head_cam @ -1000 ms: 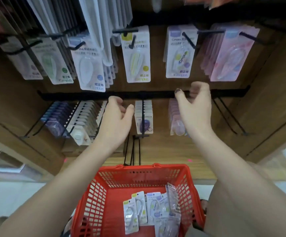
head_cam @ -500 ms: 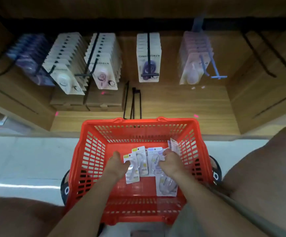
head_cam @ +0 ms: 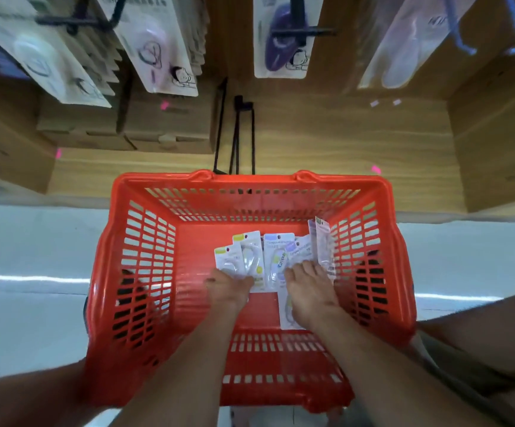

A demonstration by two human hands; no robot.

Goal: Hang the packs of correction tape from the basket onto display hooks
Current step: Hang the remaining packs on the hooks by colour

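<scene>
Reaching into the slatted red plastic basket [head_cam: 139,272], both hands (grip unclear) [head_cam: 231,286] [head_cam: 310,291] touch glossy flat packs [head_cam: 276,260].

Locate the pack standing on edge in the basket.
Head view: the upright pack leans against the red basket's right wall, just beyond the right hand.

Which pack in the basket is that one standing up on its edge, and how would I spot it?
Look into the red basket on the floor below the shelf. Most packs lie flat on its bottom in front of the person's hands. The upright pack leans against the basket's right-hand mesh wall, just beyond the right hand; it alone stands on edge, with a pale lilac card.
</scene>
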